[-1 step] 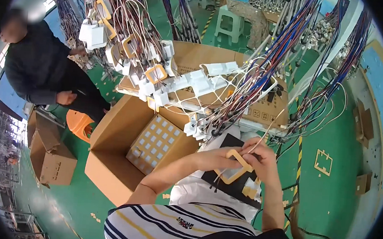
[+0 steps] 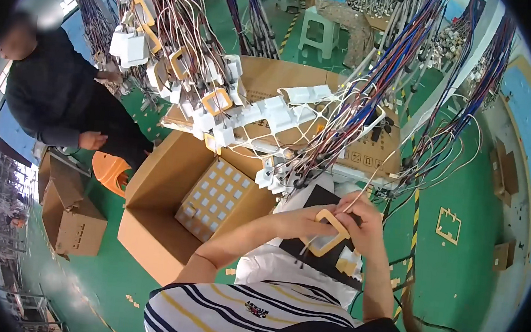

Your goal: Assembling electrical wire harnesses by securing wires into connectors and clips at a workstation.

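Observation:
Both my hands meet over my lap at a rounded rectangular frame (image 2: 340, 237), yellow-orange with a pale inside. My left hand (image 2: 303, 223) grips its left and upper side, with the fingertips partly hidden behind it. At its upper right corner, my right hand (image 2: 366, 224) pinches a thin white cable (image 2: 357, 199), which runs up toward the hanging wires. Short dark wire ends (image 2: 303, 254) poke out below the frame. Beneath the hands lies a black flat sheet (image 2: 314, 261) with small pale yellow pieces (image 2: 349, 264) on it.
Ahead stands a cardboard-covered table (image 2: 266, 75) with white connectors (image 2: 279, 114) and hanging wire bundles (image 2: 385, 69). An open carton (image 2: 154, 235) at my left holds a sheet of pale squares (image 2: 218, 196). Farther left are a person (image 2: 59, 87), an orange stool (image 2: 109, 171) and another carton (image 2: 79, 232).
The yellow-orange frame has shifted very slightly to the right with my fingers. At the left, the other person's hands have moved a little.

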Available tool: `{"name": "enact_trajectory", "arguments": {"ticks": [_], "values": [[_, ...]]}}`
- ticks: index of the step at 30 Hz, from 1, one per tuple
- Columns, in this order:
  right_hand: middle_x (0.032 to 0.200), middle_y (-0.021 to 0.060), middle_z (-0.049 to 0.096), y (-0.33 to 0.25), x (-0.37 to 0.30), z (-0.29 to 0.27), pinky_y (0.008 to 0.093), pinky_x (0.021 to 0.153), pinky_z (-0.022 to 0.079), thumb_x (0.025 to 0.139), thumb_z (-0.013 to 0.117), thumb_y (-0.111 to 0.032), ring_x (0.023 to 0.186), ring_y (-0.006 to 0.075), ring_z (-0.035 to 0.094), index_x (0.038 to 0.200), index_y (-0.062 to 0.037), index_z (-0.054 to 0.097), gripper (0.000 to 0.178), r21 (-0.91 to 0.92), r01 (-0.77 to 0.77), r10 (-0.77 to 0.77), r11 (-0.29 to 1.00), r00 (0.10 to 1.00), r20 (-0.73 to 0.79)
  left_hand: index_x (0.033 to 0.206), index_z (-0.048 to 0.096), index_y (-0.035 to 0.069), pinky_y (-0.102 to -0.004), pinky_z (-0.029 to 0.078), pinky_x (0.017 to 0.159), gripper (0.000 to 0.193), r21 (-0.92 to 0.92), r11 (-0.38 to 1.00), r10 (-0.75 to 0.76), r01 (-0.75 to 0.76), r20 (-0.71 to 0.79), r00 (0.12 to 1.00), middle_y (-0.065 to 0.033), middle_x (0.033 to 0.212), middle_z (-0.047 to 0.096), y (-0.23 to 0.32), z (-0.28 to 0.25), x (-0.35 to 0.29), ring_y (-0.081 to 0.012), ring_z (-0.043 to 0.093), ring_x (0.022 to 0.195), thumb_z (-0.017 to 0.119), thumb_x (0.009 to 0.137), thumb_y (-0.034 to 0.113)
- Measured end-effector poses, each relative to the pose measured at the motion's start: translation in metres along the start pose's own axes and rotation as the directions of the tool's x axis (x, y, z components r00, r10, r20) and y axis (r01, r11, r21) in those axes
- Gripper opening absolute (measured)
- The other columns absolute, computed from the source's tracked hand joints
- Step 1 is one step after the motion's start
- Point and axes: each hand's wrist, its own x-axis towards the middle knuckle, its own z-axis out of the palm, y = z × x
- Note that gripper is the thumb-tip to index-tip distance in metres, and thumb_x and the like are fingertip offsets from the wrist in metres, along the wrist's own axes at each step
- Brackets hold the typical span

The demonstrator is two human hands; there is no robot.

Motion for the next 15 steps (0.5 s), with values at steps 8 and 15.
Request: {"name": "enact_trajectory", "arguments": {"ticks": [8, 15], "values": [[0.085, 0.0060, 0.054, -0.017, 0.003, 0.017, 0.0266, 0.070, 0.043, 0.088, 0.055, -0.001, 0.078, 0.0157, 0.051, 0.082, 0.0014, 0.056, 0.007, -0.123, 0.118, -0.164, 0.985, 0.853, -0.495, 0.118, 0.047, 0.006, -0.0220, 0.040, 0.081, 0.029, -0.121, 0.985, 0.109, -0.119, -0.084, 0.990, 0.0012, 0.103, 0.051, 0.003, 0.018, 0.009, -0.0063, 0.047, 0.094, 0.054, 0.092, 0.017], [0.088, 0.0079, 0.056, -0.012, -0.007, 0.011, 0.0234, 0.066, 0.042, 0.089, 0.056, -0.005, 0.076, 0.0140, 0.052, 0.081, 0.0033, 0.059, 0.012, 0.419, -0.053, 0.240, 0.906, 0.881, -0.408, 0.115, 0.046, 0.002, -0.0224, 0.040, 0.075, 0.031, 0.148, 0.956, 0.267, -0.255, -0.066, 0.962, 0.0011, 0.098, 0.050, -0.010, 0.026, 0.019, -0.0053, 0.044, 0.087, 0.056, 0.095, 0.023]]}}
